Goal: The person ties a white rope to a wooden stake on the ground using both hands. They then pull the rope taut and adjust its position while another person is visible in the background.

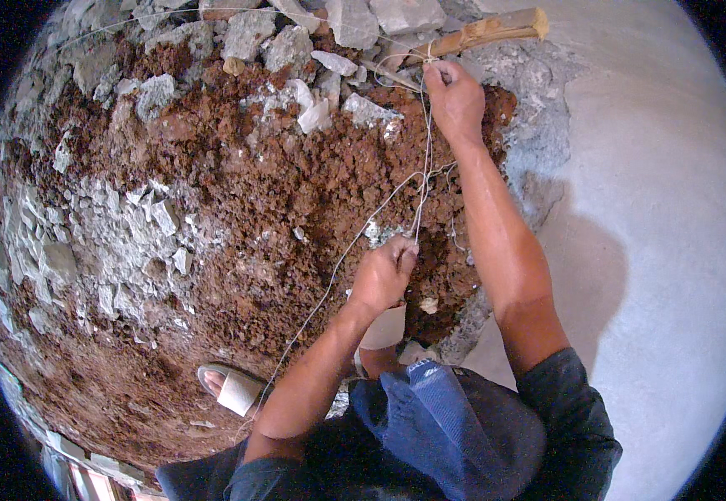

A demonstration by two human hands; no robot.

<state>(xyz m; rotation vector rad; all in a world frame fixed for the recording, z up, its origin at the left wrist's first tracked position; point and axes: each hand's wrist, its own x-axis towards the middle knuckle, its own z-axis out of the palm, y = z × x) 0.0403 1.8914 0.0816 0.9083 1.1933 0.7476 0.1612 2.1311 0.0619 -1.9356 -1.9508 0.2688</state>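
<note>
A thin pale string (426, 159) runs between my two hands over reddish soil. My left hand (382, 274) is closed, pinching the string strands between thumb and fingers near the picture's middle. Farther off, my right hand (458, 98) pinches the string close against a rough wooden stake (496, 35). Loops of string are wound round the stake just beyond the right fingertips. One strand bends away from the middle and trails down past my left forearm. Another stretches from the stake toward the far left over the rubble.
Broken stone and concrete pieces (250, 35) lie along the far side, with more rubble (54, 250) at the left. A smooth grey plastered surface (672, 275) rises on the right. My sandalled foot (238, 391) rests on the loose soil (238, 192).
</note>
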